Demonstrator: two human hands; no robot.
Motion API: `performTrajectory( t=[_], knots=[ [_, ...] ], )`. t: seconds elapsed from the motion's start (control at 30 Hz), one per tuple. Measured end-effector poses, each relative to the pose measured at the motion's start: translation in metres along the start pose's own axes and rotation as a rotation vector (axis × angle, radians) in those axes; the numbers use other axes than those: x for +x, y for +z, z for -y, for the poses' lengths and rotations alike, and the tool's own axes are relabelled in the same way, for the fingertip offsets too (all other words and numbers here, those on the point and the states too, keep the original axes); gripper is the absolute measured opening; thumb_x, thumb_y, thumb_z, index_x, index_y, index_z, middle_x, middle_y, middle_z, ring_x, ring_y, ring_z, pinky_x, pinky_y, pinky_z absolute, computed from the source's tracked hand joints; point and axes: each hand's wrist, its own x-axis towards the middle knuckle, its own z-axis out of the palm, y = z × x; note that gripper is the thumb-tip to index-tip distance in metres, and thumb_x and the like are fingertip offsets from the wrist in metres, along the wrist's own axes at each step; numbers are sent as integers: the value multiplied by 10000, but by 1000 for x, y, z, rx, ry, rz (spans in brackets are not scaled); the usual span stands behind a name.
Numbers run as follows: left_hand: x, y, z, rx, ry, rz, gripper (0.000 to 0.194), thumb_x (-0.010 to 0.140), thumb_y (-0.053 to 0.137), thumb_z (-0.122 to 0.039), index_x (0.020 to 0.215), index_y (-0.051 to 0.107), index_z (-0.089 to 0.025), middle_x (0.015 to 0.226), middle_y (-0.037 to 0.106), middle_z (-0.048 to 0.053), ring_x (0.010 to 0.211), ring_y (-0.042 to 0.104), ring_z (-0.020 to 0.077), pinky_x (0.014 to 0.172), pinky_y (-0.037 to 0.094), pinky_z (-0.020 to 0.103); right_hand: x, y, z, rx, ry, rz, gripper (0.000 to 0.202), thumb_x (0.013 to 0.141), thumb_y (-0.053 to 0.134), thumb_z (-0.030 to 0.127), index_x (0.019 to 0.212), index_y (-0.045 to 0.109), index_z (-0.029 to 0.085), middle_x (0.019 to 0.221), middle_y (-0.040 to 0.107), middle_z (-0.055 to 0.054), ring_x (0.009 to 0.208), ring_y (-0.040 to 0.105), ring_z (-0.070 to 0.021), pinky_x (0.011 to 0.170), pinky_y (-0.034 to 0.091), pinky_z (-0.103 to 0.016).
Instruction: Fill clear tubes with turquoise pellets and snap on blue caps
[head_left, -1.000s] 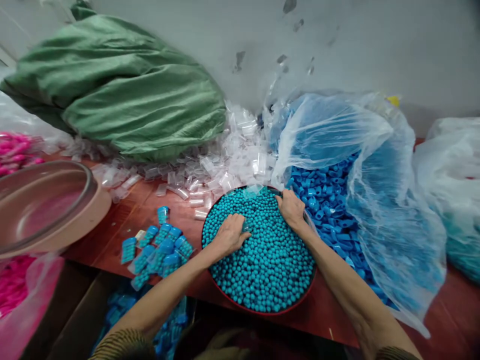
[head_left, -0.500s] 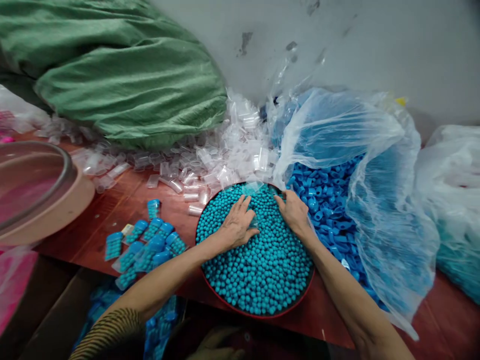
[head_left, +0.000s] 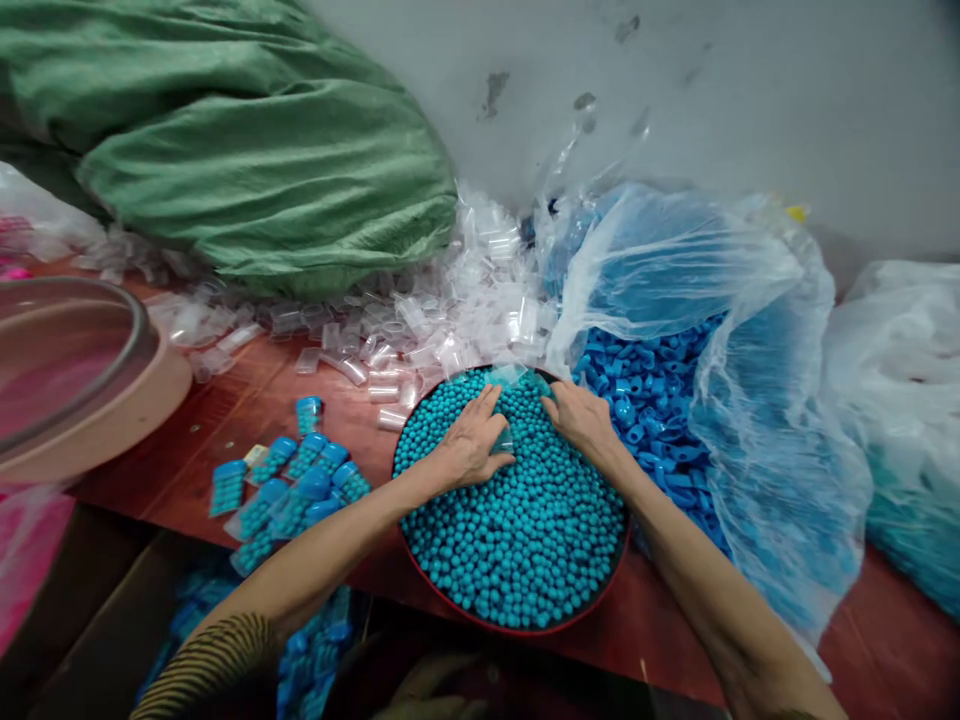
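Note:
A round, red-rimmed tub (head_left: pixel 517 630) is full of small turquoise balls (head_left: pixel 517 560). My left hand (head_left: pixel 471 445) lies over the balls with a small clear plastic container (head_left: pixel 505 438) between its thumb and forefinger, partly hidden by the hand. At the tub's upper right, my right hand (head_left: pixel 581 418) has its fingers curled down at the balls; what they hold, if anything, is hidden. Another clear container (head_left: pixel 506 374) rests on the balls near the far rim. Left of the tub lie several ball-filled containers with blue caps (head_left: pixel 311 485).
Loose clear containers (head_left: pixel 420 330) are heaped behind the tub, below a bulging green sack (head_left: pixel 277 170). On the right, an open plastic bag (head_left: pixel 780 420) spills blue caps (head_left: pixel 652 390). A beige basin (head_left: pixel 161 390) stands on the left. More filled packs (head_left: pixel 315 650) sit below the table edge.
My right hand has shifted slightly left, inward over the balls. My left hand stays nearly in place with the clear container.

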Motion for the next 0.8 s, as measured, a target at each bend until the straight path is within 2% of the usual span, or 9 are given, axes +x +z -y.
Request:
performTrajectory(
  t=[0.17, 0.27, 0.33, 0.4, 0.47, 0.53, 0.6, 0.67, 0.8],
  knots=[
    [-2, -3, -8, -33, 74, 40, 354, 732, 671, -263, 1011, 493, -136, 1504, 225, 216, 1421, 145, 351, 1116, 270, 532, -48, 7, 20, 259, -152, -39, 283, 940, 374, 282, 1116, 572, 181, 1006, 661, -88, 948, 602, -197, 812, 432, -280],
    [-4, -1, -8, -39, 49, 70, 403, 759, 616, -259, 1107, 456, -135, 1347, 446, 200, 1340, 344, 324, 1062, 350, 489, -56, 7, 28, 368, -265, 73, 308, 928, 372, 227, 1176, 549, 185, 1051, 652, -81, 985, 595, -195, 843, 446, -289],
    [-5, -1, -7, -45, 15, 96, 488, 760, 606, -270, 1191, 419, -137, 1216, 533, 165, 1214, 466, 302, 1003, 398, 463, -48, -2, 29, 335, -320, 194, 315, 915, 372, 186, 1158, 572, 204, 1037, 657, -74, 969, 600, -196, 819, 450, -289],
    [-6, -3, -8, -36, -28, 136, 562, 745, 619, -293, 1239, 397, -143, 1147, 549, 146, 1108, 508, 295, 940, 432, 454, -32, -17, 30, 256, -318, 284, 323, 903, 372, 155, 1112, 604, 237, 991, 669, -58, 921, 611, -190, 776, 448, -279],
    [-5, -6, -12, 5, -100, 171, 537, 733, 632, -321, 1200, 438, -140, 1095, 548, 146, 1047, 511, 303, 894, 450, 460, -10, -29, 34, 173, -247, 230, 325, 906, 381, 172, 1140, 593, 250, 1002, 663, -62, 913, 609, -197, 744, 439, -277],
    [-5, -8, -17, 70, -181, 191, 411, 739, 619, -324, 1088, 498, -141, 1026, 553, 139, 1007, 513, 304, 863, 461, 460, 13, -34, 42, 111, -170, 55, 356, 912, 423, 243, 1257, 507, 208, 1103, 618, -107, 970, 585, -227, 733, 436, -288],
    [-6, -8, -21, 131, -230, 170, 333, 749, 602, -306, 1023, 513, -141, 1060, 546, 151, 1055, 502, 311, 892, 451, 467, 29, -30, 51, 59, -154, -35, 401, 895, 482, 284, 1275, 472, 156, 1146, 575, -145, 994, 562, -250, 725, 436, -294],
    [-7, -6, -22, 173, -228, 120, 347, 739, 612, -300, 1023, 506, -130, 1234, 482, 197, 1213, 417, 354, 977, 392, 516, 35, -20, 55, 24, -189, -34, 313, 892, 490, 276, 1175, 533, 148, 1103, 575, -143, 980, 553, -253, 725, 438, -297],
    [-8, -2, -14, 160, -135, 53, 409, 710, 638, -272, 1052, 484, -110, 1494, 194, 246, 1407, 112, 403, 1087, 227, 589, 12, 1, 50, 124, -285, -5, 228, 924, 406, 232, 1051, 588, 179, 1003, 591, -109, 962, 546, -228, 779, 449, -297]
  ],
)
